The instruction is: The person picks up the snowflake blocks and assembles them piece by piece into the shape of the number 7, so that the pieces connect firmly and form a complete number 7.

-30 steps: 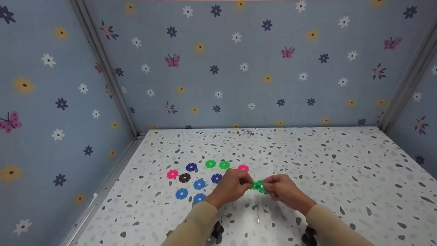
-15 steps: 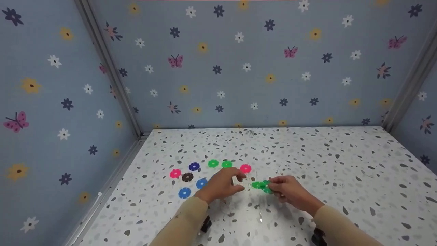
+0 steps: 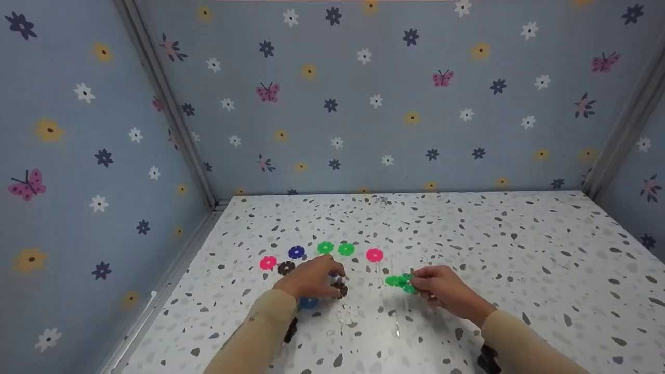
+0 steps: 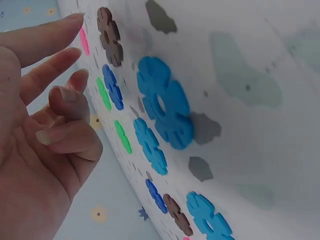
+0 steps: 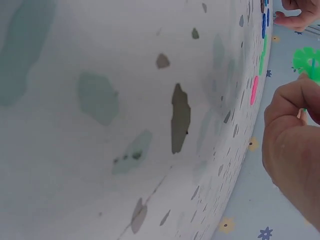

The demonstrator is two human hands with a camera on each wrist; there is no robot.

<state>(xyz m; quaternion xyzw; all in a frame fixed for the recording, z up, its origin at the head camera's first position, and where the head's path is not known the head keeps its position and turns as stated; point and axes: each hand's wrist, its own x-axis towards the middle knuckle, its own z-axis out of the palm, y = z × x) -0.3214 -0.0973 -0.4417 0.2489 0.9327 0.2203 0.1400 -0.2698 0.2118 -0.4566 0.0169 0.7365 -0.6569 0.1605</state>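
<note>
My left hand (image 3: pixel 310 278) hovers over the flat notched plastic discs, its fingers loosely bent with nothing between them. In the left wrist view a brown disc (image 4: pixel 110 37) lies near its fingertips, with a light blue disc (image 4: pixel 164 102) and a dark blue disc (image 4: pixel 113 87) beside it. The head view shows that brown disc (image 3: pixel 340 290) just right of the thumb; the hand covers some of the others. My right hand (image 3: pixel 447 291) pinches green discs (image 3: pixel 399 281) slotted together, held above the table.
On the speckled white table (image 3: pixel 499 234) lie a pink disc (image 3: pixel 374 255), two green discs (image 3: pixel 336 248), another dark blue disc (image 3: pixel 296 252) and another pink disc (image 3: pixel 268 263). Flower-patterned panels (image 3: pixel 384 104) stand at the back and sides.
My left hand has let go of the joined green discs and moved left over the loose ones. My right hand keeps hold of the green discs, nearly in place.
</note>
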